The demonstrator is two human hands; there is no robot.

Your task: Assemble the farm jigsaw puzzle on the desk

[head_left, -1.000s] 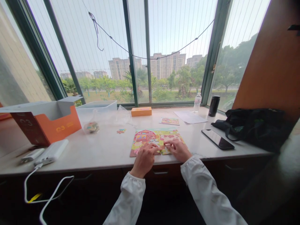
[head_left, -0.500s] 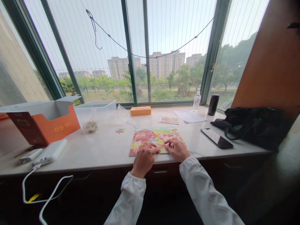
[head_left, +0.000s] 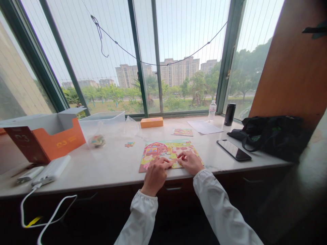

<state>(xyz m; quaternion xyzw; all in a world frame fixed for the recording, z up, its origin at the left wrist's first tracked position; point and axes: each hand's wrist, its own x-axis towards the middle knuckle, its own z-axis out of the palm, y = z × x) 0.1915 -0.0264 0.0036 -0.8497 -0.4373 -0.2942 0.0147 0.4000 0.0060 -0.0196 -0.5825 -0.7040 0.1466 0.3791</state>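
Note:
A colourful jigsaw puzzle (head_left: 155, 149) with a red barn and a spotted cow lies flat near the counter's front edge. My left hand (head_left: 156, 172) rests on its lower middle, fingers stretched toward the right and touching the surface. Just to the right, my right hand (head_left: 191, 162) has its thumb and fingertips drawn together low over the puzzle; whatever is between them is hidden. A few loose puzzle pieces (head_left: 129, 144) lie to the left. Behind the puzzle is a small picture card (head_left: 182, 132) with a similar farm scene.
At left stand an orange open box (head_left: 66, 141), a clear plastic bin (head_left: 104, 117), a bag of pieces (head_left: 97, 141) and a white power bank (head_left: 52, 170). An orange box (head_left: 151, 122) is behind. Rightward are paper (head_left: 204, 127), a bottle (head_left: 212, 110), black tumbler (head_left: 230, 114), phone (head_left: 233, 150) and black bag (head_left: 273, 136).
The whole view has shifted slightly. Both hands stay over the same part of the puzzle; the left fingers have curled a little and remain touching it.

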